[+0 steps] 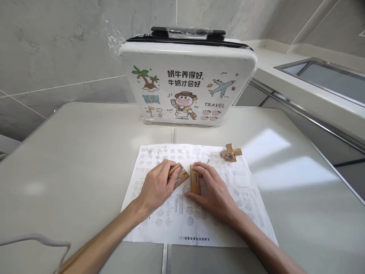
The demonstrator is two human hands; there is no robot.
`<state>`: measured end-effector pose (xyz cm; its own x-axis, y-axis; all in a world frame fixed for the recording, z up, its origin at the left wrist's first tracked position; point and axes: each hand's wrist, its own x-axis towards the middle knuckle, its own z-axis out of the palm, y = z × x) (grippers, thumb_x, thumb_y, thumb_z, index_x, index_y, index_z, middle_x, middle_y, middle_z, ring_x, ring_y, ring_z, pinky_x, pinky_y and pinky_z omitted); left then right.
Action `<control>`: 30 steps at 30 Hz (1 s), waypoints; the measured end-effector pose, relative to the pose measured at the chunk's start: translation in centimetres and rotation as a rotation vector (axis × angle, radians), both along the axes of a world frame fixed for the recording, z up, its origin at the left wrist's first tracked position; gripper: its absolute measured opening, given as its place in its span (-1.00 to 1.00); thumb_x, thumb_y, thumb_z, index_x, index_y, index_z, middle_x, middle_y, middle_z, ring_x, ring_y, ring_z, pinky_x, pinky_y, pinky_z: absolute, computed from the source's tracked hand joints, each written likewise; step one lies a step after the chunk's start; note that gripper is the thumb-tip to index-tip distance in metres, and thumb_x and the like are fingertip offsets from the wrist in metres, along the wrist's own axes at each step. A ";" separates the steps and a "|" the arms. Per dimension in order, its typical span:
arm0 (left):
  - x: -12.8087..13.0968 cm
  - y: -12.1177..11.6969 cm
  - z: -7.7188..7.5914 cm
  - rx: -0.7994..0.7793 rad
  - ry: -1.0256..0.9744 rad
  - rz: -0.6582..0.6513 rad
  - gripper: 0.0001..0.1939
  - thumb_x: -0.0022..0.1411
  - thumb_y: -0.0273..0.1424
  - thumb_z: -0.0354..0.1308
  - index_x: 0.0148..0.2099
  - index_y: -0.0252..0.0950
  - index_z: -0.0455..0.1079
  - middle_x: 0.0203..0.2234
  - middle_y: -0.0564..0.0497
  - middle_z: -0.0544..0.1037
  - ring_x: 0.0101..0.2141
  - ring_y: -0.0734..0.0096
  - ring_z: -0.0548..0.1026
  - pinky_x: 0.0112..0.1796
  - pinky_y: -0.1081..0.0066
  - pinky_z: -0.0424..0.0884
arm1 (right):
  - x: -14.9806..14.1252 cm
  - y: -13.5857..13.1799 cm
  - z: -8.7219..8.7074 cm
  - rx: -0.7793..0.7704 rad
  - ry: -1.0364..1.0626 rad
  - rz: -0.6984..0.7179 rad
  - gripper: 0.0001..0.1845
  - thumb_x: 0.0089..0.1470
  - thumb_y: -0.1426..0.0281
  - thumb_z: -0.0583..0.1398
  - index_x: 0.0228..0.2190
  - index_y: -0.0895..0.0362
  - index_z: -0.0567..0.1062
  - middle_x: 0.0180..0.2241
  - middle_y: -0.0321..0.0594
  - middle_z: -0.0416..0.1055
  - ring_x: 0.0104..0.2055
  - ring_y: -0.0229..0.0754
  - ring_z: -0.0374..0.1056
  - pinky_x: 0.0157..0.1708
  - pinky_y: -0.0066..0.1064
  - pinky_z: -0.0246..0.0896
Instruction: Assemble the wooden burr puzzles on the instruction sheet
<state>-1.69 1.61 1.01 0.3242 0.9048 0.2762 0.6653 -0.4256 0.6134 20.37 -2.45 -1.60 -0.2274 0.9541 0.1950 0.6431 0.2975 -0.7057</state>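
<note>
My left hand (156, 182) is closed on wooden puzzle pieces. One of them, a slotted wooden puzzle piece (184, 177) with a dark mark, juts out past my thumb, and another wooden edge shows under my fingers. My right hand (215, 188) pinches a second slotted puzzle piece (195, 182) lengthwise, fingers at its far end and thumb near its close end. The two held groups are close together but apart. Beneath both hands lies a printed instruction sheet (159, 232) with small diagrams. A cross-shaped wooden assembly (231, 153) sits on the sheet's far right corner.
A white suitcase (154, 57) with cartoon prints, wrapped in clear plastic, stands at the back of the grey table (71, 163). A grey cord (37, 238) shows at the lower left. To the right is a counter (273, 57) with a dark inset panel.
</note>
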 end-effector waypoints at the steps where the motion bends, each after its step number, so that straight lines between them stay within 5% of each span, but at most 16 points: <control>1: 0.0 0.0 0.1 -0.002 -0.016 0.006 -0.77 0.60 -0.26 -0.03 -0.11 -0.22 0.35 -0.32 0.06 0.57 -0.40 0.42 0.52 -0.36 0.38 0.42 | 0.0 0.0 0.0 0.000 -0.004 0.000 -0.23 0.13 0.30 0.47 0.26 -0.12 0.31 0.33 -0.05 0.33 0.34 0.26 0.31 0.23 0.25 0.40; 10: 0.1 -0.2 0.8 -0.144 -0.166 0.028 -0.76 0.60 -0.19 -0.02 -0.07 -0.21 0.36 -0.27 0.05 0.63 -0.35 0.43 0.60 -0.32 0.40 0.48 | 0.6 0.3 0.6 0.004 -0.029 0.107 -0.19 0.13 0.35 0.46 0.30 -0.13 0.29 0.39 -0.07 0.27 0.35 0.24 0.28 0.24 0.25 0.39; 15: 0.1 -0.4 0.9 -0.249 -0.210 0.034 -0.70 0.60 -0.12 -0.06 -0.08 -0.20 0.33 -0.60 0.20 0.45 -0.60 0.47 0.40 -0.48 0.43 0.33 | 0.9 0.6 0.8 -0.006 0.065 0.072 -0.28 0.14 0.28 0.46 0.25 -0.09 0.36 0.33 -0.06 0.33 0.34 0.21 0.32 0.24 0.19 0.40; 18: 0.1 -0.5 1.1 -0.303 -0.251 0.038 -0.69 0.59 -0.10 -0.06 -0.04 -0.20 0.32 -0.65 0.23 0.35 -0.62 0.45 0.34 -0.50 0.42 0.27 | 0.7 0.7 0.9 -0.011 0.248 -0.007 -0.39 0.17 0.16 0.44 0.18 -0.05 0.42 0.26 -0.02 0.39 0.16 0.13 0.45 0.11 0.06 0.49; 21: -0.1 -0.6 1.6 -0.425 -0.345 -0.087 -0.67 0.59 -0.09 -0.08 0.09 -0.20 0.32 -0.54 0.16 0.39 -0.55 0.42 0.36 -0.48 0.42 0.29 | 0.8 0.9 1.1 -0.100 0.510 -0.050 -0.38 0.20 0.05 0.41 0.19 -0.06 0.42 0.08 -0.08 0.51 -0.01 0.04 0.51 0.05 -0.02 0.51; 24: -0.2 -0.8 2.3 -0.566 -0.442 -0.268 -0.64 0.58 -0.07 -0.06 0.18 -0.18 0.32 -0.45 0.12 0.38 -0.50 0.44 0.34 -0.44 0.40 0.33 | 1.0 1.1 1.3 -0.200 0.733 -0.024 -0.30 0.15 -0.10 0.41 0.19 -0.10 0.44 0.08 -0.09 0.53 0.02 0.06 0.52 0.11 0.02 0.48; 30: 0.2 -1.4 2.9 -0.832 -0.553 -0.436 -0.70 0.55 -0.09 0.06 0.05 -0.21 0.39 -0.45 0.11 0.39 -0.58 0.57 0.24 -0.55 0.49 0.18 | 1.3 0.9 1.6 -0.326 0.812 0.035 -0.09 -0.05 -0.38 0.34 0.16 -0.13 0.49 0.20 -0.03 0.48 0.06 0.17 0.51 0.08 0.12 0.50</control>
<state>-1.49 0.22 3.88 0.6815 0.7134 -0.1631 0.1010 0.1290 0.9865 21.69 -1.51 0.00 -0.1663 0.9857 0.0282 -0.1011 0.0114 -0.9948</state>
